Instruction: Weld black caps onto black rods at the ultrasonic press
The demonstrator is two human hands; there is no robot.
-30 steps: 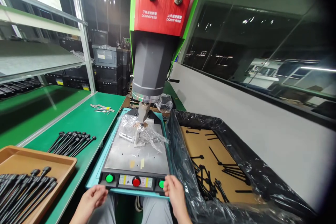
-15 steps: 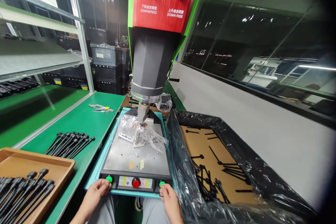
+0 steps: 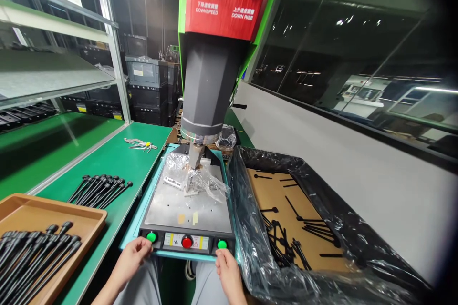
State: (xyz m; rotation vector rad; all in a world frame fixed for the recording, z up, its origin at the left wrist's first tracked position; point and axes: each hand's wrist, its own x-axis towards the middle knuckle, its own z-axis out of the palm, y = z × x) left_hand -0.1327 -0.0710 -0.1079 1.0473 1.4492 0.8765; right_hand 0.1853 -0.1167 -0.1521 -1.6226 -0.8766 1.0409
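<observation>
A press machine with a red front (image 3: 222,2) stands before me, its metal horn (image 3: 196,155) pointing down at a fixture wrapped in clear plastic (image 3: 200,178) on a steel base plate (image 3: 179,212). Along the base's front panel are a left green button (image 3: 151,237), a red button (image 3: 186,241) and a right green button (image 3: 222,245). My left hand (image 3: 132,259), fingers curled together and holding nothing visible, is at the panel's left corner, just below the left green button. Just under the right green button is my right hand (image 3: 228,271), its fingers also curled, with nothing seen in them.
On the left, a brown tray (image 3: 96,217) holds many black rods with round heads; more black rods (image 3: 102,190) lie on the green table (image 3: 143,133) near some metal tools (image 3: 140,144). At right, a plastic-lined box (image 3: 250,228) contains scattered black rods on cardboard.
Both hands have come off the green buttons and sit slightly below them. The whole view has shifted a little; the machine's horn looks much the same.
</observation>
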